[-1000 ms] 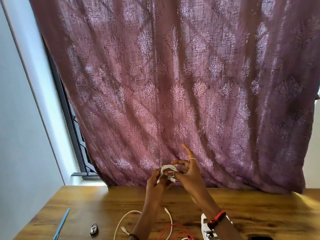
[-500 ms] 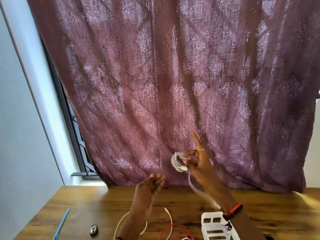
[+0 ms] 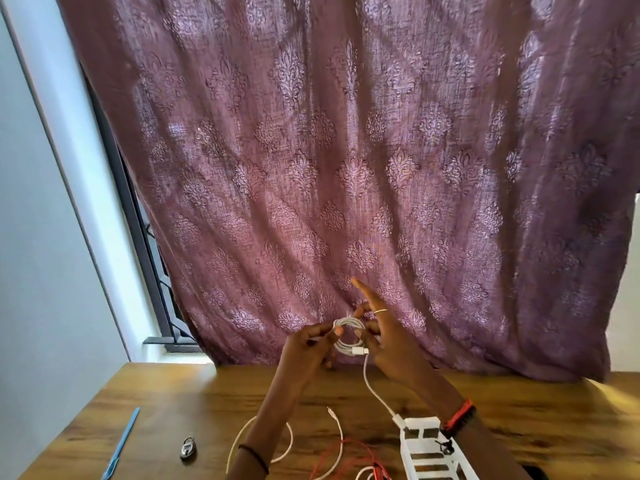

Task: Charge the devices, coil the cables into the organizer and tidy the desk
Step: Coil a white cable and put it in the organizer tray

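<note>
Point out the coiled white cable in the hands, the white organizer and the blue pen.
coiled white cable [image 3: 346, 348], head view, lower arc of the loops.
white organizer [image 3: 420, 421], head view, top rim.
blue pen [image 3: 122, 443], head view, middle of the barrel.

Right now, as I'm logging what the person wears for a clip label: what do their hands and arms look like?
No sleeves show; both forearms are bare. The right hand wears a thin pale ring on one finger and a red and black wristband with a small dark tag hanging off it. The left hand shows no ring; a thin dark cord circles that forearm.
</note>
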